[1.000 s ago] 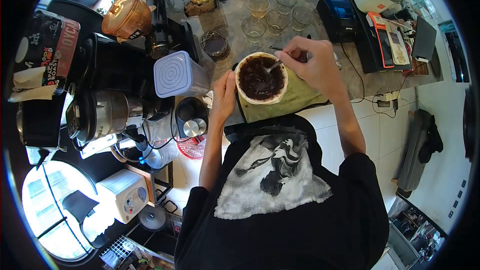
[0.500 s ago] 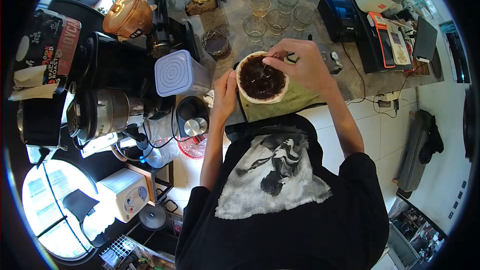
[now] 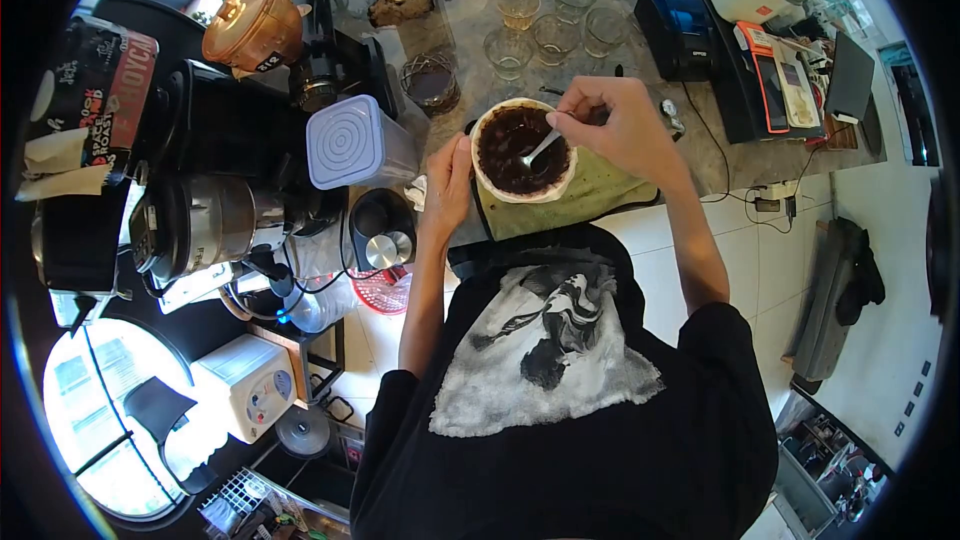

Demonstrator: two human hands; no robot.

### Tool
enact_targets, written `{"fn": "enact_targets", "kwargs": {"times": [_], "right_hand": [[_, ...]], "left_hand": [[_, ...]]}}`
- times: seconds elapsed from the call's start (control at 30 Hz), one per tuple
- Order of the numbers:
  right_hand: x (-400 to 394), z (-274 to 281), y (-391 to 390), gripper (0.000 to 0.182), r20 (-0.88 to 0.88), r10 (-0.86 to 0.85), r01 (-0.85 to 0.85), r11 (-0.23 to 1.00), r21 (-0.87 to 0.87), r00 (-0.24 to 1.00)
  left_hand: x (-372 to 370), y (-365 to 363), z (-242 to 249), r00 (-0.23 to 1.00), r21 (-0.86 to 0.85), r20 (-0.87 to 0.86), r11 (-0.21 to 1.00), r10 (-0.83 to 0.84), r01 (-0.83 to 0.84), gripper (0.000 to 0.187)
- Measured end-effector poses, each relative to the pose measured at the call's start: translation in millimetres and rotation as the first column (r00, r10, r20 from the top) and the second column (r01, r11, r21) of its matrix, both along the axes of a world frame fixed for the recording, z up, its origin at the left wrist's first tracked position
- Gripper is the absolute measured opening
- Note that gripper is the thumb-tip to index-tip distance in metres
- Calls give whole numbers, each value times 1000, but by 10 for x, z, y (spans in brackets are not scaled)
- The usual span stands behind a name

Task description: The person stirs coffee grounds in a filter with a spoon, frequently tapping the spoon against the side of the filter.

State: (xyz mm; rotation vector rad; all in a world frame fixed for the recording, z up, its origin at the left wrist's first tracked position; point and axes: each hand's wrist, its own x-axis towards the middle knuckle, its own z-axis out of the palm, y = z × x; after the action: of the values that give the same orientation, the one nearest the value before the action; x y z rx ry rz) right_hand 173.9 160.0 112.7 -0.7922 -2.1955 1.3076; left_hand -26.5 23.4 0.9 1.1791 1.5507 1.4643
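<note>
A round coffee dripper (image 3: 549, 197) with a pale, wavy filter-like rim sits over a green cloth (image 3: 600, 187). Dark, wet coffee grounds (image 3: 503, 145) cover its inside. My left hand (image 3: 448, 180) is closed against the dripper's left side, and its fingertips are partly hidden. Between the thumb and fingers of my right hand (image 3: 625, 130) is a small metal spoon (image 3: 543, 147), pinched by its handle. The spoon slants down to the left, its bowl resting in the grounds.
Several clear glasses (image 3: 553, 38) stand beyond the dripper. A glass server of dark liquid (image 3: 431, 83) and a lidded plastic container (image 3: 350, 143) are to the left. A black and blue device (image 3: 678, 35) sits at the right. A grinder-like appliance (image 3: 384, 230) stands near my left forearm.
My right hand has moved right and slightly down with the spoon, and tilted it, so its bowl now shows in the grounds. My left hand stays at the dripper's side.
</note>
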Motion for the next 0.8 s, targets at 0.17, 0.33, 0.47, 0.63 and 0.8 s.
{"fn": "enact_targets", "kwargs": {"times": [0.17, 0.33, 0.47, 0.63, 0.8], "right_hand": [[-58, -86, -114, 15, 72, -91, 89, 996, 25, 993], [-44, -73, -129, 15, 86, -160, 142, 971, 190, 983], [-10, 112, -160, 16, 35, -221, 208, 952, 225, 975], [-76, 107, -212, 16, 3, -193, 188, 963, 194, 981], [-178, -109, -268, 14, 29, -147, 142, 979, 143, 989]], "left_hand": [[8, 1, 11, 1000, -1, 1, 1000, 0, 0, 37], [9, 5, 22, 1000, 10, 2, 1000, 3, -3, 38], [13, 10, 20, 1000, 29, 8, 1000, -3, 3, 38], [7, 15, 16, 1000, 30, 14, 1000, -2, 1, 36], [21, 7, 33, 1000, 18, 19, 1000, -7, 7, 35]]}}
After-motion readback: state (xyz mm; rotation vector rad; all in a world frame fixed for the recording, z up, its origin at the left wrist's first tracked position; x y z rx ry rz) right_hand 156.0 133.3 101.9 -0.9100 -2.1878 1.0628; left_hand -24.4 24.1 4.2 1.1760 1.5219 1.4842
